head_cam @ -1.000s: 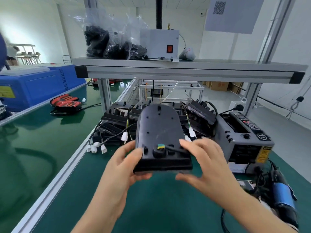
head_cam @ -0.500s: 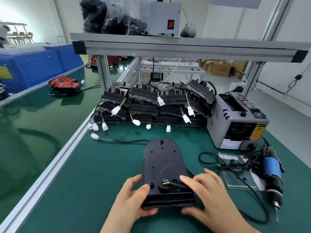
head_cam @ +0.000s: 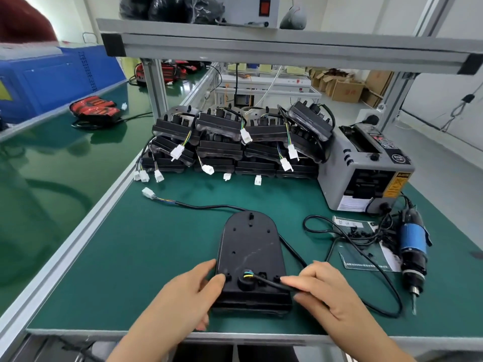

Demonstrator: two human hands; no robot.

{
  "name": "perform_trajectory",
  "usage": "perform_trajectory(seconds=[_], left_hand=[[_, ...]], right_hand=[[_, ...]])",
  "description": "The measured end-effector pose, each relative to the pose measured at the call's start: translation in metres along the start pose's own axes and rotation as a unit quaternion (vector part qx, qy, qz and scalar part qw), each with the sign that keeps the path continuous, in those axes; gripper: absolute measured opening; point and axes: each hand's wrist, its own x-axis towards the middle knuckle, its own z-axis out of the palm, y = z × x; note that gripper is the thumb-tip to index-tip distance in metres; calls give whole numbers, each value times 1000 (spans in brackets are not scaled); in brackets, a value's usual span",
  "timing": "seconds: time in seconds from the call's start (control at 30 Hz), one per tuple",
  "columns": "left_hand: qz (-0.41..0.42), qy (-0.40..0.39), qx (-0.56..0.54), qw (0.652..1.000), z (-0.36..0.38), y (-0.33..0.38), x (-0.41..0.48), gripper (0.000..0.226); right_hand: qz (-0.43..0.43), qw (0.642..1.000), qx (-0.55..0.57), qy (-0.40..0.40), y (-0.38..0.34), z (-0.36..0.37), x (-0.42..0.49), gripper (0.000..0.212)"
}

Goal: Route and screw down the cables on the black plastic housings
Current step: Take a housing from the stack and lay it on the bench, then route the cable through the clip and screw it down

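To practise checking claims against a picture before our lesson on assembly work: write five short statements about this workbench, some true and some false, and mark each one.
1. The black housing in front lies on the green mat. True.
2. The right hand holds the electric screwdriver. False: the screwdriver lies on the mat, and the right hand pinches the cable.
3. The cable's white connector lies on the mat. True.
4. The stacked housings stand nearer the person than the front housing. False: they stand behind it, beside the grey tape dispenser.
5. The left hand is clear of the housing. False: it grips the near left corner.
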Motion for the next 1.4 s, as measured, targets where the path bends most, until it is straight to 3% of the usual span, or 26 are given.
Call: perform_trajectory(seconds=[0.1,0.17,0.27,0.37,0.47,0.63,0.8,1.23,1.3,1.4], left_hand=[[56,58,76,994,-3,-4,1,44],[147,95,81,981,-3,-3,1,44],[217,62,38,973,2,7,2,37],[234,42,42,970,10,14,7,31],[246,45,48,967,12,16,11,23],[266,70,46,960,16,15,11,43],[272,66,50,959,18,15,14,36],[289,83,52,952,21,13,17,32],[289,82,54,952,20,14,16,27],[301,93,70,946,20,14,17,39]], right_hand=[[16,999,34,-4,-3,1,-2,30],[28,999,45,-5,-4,2,-4,30],[56,996,63,-3,-6,7,-5,26],[69,996,60,-1,-8,13,-6,37],[58,998,34,18,-7,17,-8,34],[62,997,30,23,-4,16,-9,29],[68,997,29,26,-4,17,-9,31],[132,985,102,-51,-9,2,-9,40],[129,989,75,-9,-4,-12,-7,34],[161,980,-58,98,21,-46,3,15]])
